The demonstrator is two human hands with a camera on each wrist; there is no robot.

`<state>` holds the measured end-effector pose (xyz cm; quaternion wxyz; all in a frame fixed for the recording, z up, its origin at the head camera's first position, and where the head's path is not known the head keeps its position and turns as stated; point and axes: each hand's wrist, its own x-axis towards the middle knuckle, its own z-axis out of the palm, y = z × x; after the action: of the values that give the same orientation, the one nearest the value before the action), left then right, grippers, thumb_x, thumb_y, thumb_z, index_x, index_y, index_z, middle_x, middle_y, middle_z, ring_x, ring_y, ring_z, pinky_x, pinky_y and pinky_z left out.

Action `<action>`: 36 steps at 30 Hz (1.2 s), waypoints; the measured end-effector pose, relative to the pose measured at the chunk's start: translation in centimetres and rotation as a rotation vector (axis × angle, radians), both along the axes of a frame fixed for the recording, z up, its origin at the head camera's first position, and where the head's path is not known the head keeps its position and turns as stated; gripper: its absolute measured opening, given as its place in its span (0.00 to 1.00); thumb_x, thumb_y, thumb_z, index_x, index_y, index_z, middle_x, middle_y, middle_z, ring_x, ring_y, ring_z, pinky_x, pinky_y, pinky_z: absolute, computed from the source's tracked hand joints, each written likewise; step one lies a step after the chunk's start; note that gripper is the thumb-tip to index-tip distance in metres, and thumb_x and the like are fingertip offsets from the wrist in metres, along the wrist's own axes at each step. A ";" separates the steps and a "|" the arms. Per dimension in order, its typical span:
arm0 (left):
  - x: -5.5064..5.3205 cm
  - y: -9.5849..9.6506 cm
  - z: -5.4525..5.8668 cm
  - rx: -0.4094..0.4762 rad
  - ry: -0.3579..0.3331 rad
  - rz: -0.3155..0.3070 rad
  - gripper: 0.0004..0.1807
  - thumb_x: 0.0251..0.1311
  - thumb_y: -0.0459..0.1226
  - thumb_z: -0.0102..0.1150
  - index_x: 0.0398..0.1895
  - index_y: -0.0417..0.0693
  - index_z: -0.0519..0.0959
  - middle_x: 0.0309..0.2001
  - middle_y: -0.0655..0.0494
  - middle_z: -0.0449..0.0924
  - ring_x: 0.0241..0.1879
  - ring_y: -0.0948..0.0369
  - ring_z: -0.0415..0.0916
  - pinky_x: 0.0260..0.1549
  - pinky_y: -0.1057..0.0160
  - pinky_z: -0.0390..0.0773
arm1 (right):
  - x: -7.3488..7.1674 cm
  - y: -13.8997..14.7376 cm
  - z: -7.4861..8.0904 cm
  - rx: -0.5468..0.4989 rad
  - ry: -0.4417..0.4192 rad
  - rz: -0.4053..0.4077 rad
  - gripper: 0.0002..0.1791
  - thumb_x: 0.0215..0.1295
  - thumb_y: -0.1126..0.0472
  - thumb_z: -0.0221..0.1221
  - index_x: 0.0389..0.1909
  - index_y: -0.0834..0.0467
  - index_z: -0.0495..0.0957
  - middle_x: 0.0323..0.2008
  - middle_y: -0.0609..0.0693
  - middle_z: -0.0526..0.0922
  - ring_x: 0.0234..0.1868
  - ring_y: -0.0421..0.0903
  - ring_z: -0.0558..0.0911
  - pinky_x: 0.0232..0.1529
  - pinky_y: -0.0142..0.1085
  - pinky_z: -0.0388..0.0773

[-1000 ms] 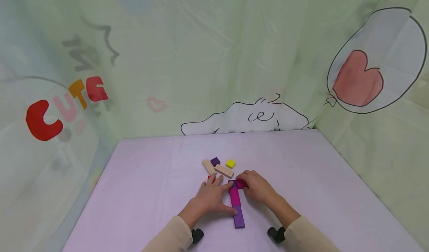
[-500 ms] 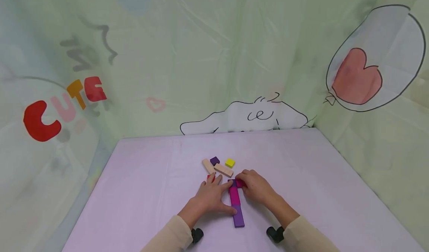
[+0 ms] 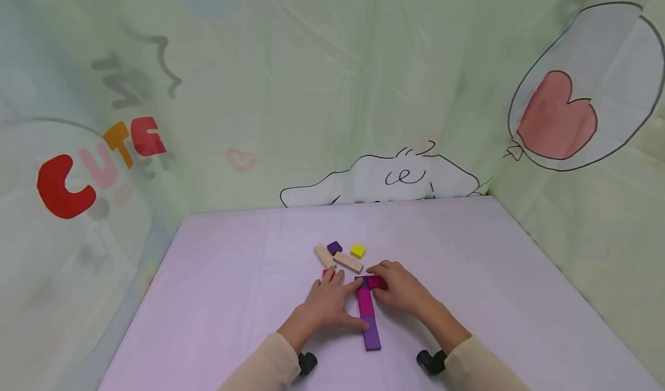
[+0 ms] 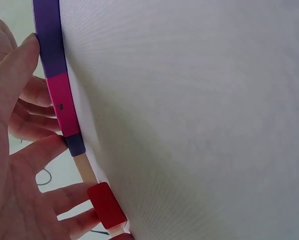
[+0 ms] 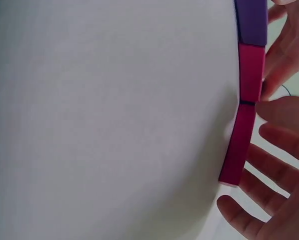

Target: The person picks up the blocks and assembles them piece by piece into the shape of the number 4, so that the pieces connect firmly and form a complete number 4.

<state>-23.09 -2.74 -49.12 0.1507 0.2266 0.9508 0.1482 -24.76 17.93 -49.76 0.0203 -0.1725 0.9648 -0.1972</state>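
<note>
A row of flat toy blocks runs away from the person in the head view: a long purple block, a magenta block and a small dark purple block. Off its far end a second magenta block points right, forming a corner. My right hand pinches this block, thumb on the near side, fingers on the far side. Along the row's left side, my left hand spreads its fingers; the thumb touches the purple block, the index fingertip the dark purple one. Its other fingertips reach a red block, partly hidden in the head view.
Beyond the hands lie two plain wooden blocks, a dark purple cube and a yellow block. The table has a pale lilac cover, with printed curtains behind and on both sides.
Slightly more of the side magenta block shows between my right thumb and fingers. The left hand and the row hold still, while the head view shifts a little.
</note>
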 end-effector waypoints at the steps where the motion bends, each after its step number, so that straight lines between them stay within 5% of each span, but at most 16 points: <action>1: 0.0 0.0 0.0 0.003 -0.001 -0.002 0.53 0.49 0.69 0.71 0.79 0.66 0.65 0.80 0.42 0.58 0.82 0.41 0.46 0.72 0.32 0.59 | 0.1 0.1 0.0 -0.008 -0.004 -0.003 0.24 0.61 0.62 0.70 0.59 0.56 0.82 0.54 0.52 0.84 0.57 0.52 0.80 0.60 0.51 0.81; 11: -0.1 0.0 -0.2 0.000 0.002 0.006 0.53 0.48 0.68 0.72 0.79 0.67 0.64 0.80 0.42 0.58 0.82 0.41 0.45 0.73 0.32 0.59 | 1.8 1.2 0.7 -0.050 -0.145 0.075 0.39 0.57 0.51 0.74 0.70 0.55 0.75 0.71 0.56 0.74 0.75 0.62 0.68 0.70 0.63 0.67; 20: 0.0 0.0 0.0 -0.009 0.001 0.000 0.53 0.50 0.68 0.71 0.80 0.68 0.63 0.80 0.43 0.58 0.82 0.41 0.45 0.73 0.32 0.58 | 2.6 1.0 0.0 -0.007 -0.186 0.205 0.50 0.53 0.42 0.74 0.75 0.57 0.69 0.76 0.57 0.69 0.80 0.63 0.60 0.75 0.69 0.52; 36: -0.1 0.1 -0.6 -0.018 0.024 -0.004 0.55 0.48 0.70 0.71 0.80 0.68 0.62 0.80 0.44 0.58 0.82 0.41 0.46 0.72 0.33 0.60 | 3.4 0.2 0.7 0.075 -0.158 0.229 0.54 0.53 0.36 0.73 0.76 0.58 0.67 0.77 0.54 0.68 0.80 0.58 0.62 0.75 0.68 0.55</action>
<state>-23.23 -2.67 -49.76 0.1419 0.2291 0.9533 0.1365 -21.39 18.12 -49.04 0.1250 -0.2644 0.9409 -0.1706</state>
